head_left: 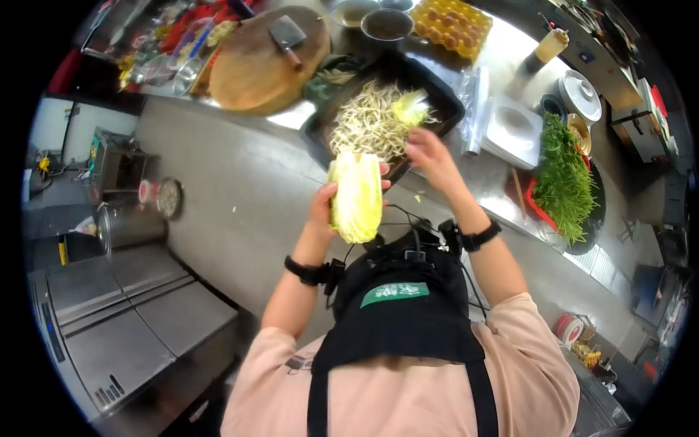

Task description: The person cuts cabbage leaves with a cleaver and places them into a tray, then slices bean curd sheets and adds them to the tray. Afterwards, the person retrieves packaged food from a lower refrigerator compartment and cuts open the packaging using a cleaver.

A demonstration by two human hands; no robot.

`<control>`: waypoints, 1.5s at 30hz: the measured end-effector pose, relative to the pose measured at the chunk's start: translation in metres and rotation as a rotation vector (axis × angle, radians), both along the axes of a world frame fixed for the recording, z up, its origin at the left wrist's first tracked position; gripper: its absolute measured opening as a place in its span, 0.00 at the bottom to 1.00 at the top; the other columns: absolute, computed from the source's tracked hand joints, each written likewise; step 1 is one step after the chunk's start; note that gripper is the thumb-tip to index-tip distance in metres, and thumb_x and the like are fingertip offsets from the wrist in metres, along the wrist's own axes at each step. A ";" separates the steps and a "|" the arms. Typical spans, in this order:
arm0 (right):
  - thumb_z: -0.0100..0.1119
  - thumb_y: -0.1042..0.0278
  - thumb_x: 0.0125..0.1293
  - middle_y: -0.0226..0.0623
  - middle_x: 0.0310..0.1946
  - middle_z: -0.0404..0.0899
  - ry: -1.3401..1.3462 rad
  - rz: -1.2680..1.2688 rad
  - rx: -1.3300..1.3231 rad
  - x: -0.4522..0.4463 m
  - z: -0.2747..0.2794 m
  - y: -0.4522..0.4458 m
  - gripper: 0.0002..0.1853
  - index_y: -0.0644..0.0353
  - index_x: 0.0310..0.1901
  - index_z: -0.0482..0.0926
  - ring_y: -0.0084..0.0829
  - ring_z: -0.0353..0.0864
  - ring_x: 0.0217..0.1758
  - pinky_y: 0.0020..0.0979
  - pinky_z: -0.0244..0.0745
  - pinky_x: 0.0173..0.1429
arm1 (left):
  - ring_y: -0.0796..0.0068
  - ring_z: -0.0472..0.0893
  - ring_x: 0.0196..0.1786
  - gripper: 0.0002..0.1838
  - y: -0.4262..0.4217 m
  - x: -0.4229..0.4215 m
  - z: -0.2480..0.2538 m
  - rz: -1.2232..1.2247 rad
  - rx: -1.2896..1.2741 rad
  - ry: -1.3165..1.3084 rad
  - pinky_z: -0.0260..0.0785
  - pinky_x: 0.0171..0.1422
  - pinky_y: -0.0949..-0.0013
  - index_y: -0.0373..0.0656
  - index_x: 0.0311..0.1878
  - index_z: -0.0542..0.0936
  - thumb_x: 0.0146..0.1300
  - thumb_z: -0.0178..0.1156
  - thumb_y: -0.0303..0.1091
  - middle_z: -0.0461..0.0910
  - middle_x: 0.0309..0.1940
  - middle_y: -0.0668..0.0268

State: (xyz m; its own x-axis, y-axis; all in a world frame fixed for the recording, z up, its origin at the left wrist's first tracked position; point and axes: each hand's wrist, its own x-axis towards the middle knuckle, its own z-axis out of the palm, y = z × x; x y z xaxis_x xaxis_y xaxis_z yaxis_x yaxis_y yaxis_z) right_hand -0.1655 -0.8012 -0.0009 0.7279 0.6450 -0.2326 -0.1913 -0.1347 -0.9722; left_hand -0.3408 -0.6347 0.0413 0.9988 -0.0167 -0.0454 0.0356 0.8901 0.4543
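The left hand (322, 206) is grasping a pale yellow-green cabbage (355, 200), its palm side lying along one flank and its fingertips showing at the other; the cabbage is overlapping the near edge of a dark tray (445, 98) in this view, and whether it is touching the tray cannot be told; its rounded end is pointing toward the person's black apron (397, 335); the right hand (431, 156), slightly blurred, is hovering by the tray's near right side, fingers loosely bent and apparently released; a loose leaf (411, 109) is lying on the bean sprouts (366, 116) in the tray, just beyond those fingertips; left of the tray a round chopping board (251, 69) is bearing a cleaver (287, 33); to the right, square white plates (512, 131) are standing near a heap of green herbs (562, 175)
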 end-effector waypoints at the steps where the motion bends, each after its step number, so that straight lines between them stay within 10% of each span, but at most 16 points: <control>1: 0.65 0.64 0.68 0.45 0.62 0.71 0.072 0.049 0.065 -0.009 0.017 0.006 0.35 0.63 0.71 0.60 0.31 0.78 0.53 0.29 0.77 0.53 | 0.49 0.71 0.69 0.42 0.008 0.005 -0.007 -0.009 -0.015 0.005 0.70 0.68 0.50 0.36 0.74 0.57 0.63 0.58 0.49 0.65 0.70 0.45; 7: 0.70 0.60 0.63 0.44 0.62 0.70 0.255 0.121 0.240 -0.027 0.028 0.039 0.43 0.61 0.73 0.55 0.33 0.73 0.62 0.34 0.73 0.63 | 0.72 0.75 0.59 0.26 0.017 0.047 -0.024 0.246 0.689 0.393 0.72 0.60 0.67 0.43 0.69 0.65 0.72 0.59 0.36 0.75 0.55 0.63; 15: 0.68 0.68 0.60 0.40 0.56 0.76 0.625 -0.197 0.579 -0.014 -0.023 0.049 0.34 0.61 0.65 0.63 0.33 0.80 0.57 0.36 0.77 0.61 | 0.66 0.79 0.60 0.22 0.076 0.090 -0.025 -0.062 0.409 0.507 0.74 0.64 0.62 0.36 0.66 0.70 0.77 0.50 0.40 0.78 0.58 0.59; 23: 0.65 0.58 0.63 0.45 0.59 0.76 0.650 -0.373 0.752 -0.047 -0.018 0.064 0.37 0.63 0.69 0.61 0.40 0.80 0.60 0.41 0.79 0.63 | 0.63 0.84 0.35 0.15 0.152 0.186 -0.073 -0.404 0.542 0.443 0.80 0.37 0.61 0.36 0.55 0.73 0.75 0.52 0.38 0.80 0.38 0.57; 26: 0.65 0.57 0.63 0.45 0.59 0.76 0.629 -0.569 0.735 -0.068 -0.027 0.080 0.37 0.63 0.69 0.61 0.40 0.81 0.59 0.42 0.79 0.63 | 0.60 0.84 0.35 0.20 0.165 0.250 -0.100 -0.432 0.754 0.260 0.81 0.41 0.61 0.35 0.59 0.71 0.72 0.58 0.39 0.81 0.39 0.57; 28: 0.66 0.57 0.63 0.44 0.60 0.76 0.640 -0.587 0.760 -0.077 -0.028 0.087 0.37 0.63 0.69 0.61 0.39 0.80 0.61 0.42 0.78 0.64 | 0.55 0.83 0.47 0.31 0.170 0.287 -0.151 -0.142 1.654 0.100 0.78 0.53 0.60 0.34 0.65 0.67 0.67 0.64 0.44 0.80 0.48 0.51; 30: 0.67 0.59 0.63 0.43 0.62 0.74 0.575 -0.607 0.786 -0.076 -0.024 0.099 0.38 0.63 0.69 0.61 0.39 0.79 0.62 0.42 0.78 0.64 | 0.55 0.77 0.59 0.41 0.172 0.276 -0.134 0.149 2.007 -0.189 0.72 0.62 0.61 0.33 0.70 0.63 0.63 0.68 0.49 0.75 0.58 0.46; 35: 0.66 0.69 0.63 0.40 0.62 0.74 0.484 -0.763 0.753 -0.078 -0.020 0.116 0.34 0.62 0.69 0.62 0.37 0.76 0.64 0.41 0.73 0.68 | 0.62 0.71 0.66 0.38 0.142 0.171 -0.017 -0.779 1.047 0.103 0.69 0.67 0.61 0.40 0.76 0.56 0.70 0.61 0.45 0.68 0.67 0.51; 42: 0.71 0.63 0.62 0.39 0.59 0.73 0.030 -0.735 0.146 -0.069 -0.018 0.132 0.40 0.64 0.71 0.60 0.28 0.73 0.61 0.31 0.70 0.65 | 0.69 0.73 0.63 0.39 0.142 0.125 -0.065 -0.574 0.695 0.186 0.69 0.65 0.65 0.34 0.71 0.58 0.63 0.69 0.37 0.72 0.60 0.58; 45: 0.71 0.64 0.61 0.43 0.61 0.73 -0.086 -0.716 0.019 -0.072 -0.011 0.146 0.42 0.67 0.72 0.59 0.31 0.72 0.63 0.31 0.69 0.66 | 0.69 0.76 0.59 0.44 0.145 0.122 -0.063 -0.460 1.154 0.000 0.73 0.60 0.65 0.35 0.70 0.56 0.56 0.73 0.32 0.74 0.58 0.58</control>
State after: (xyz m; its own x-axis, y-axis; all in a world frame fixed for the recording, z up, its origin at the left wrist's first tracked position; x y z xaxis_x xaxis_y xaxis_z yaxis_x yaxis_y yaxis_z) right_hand -0.2375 -0.6553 -0.0120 0.9888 0.0057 -0.1490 -0.1491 0.0125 -0.9887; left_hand -0.2186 -0.4900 -0.0213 0.9108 -0.3154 -0.2662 0.2382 -0.1250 0.9631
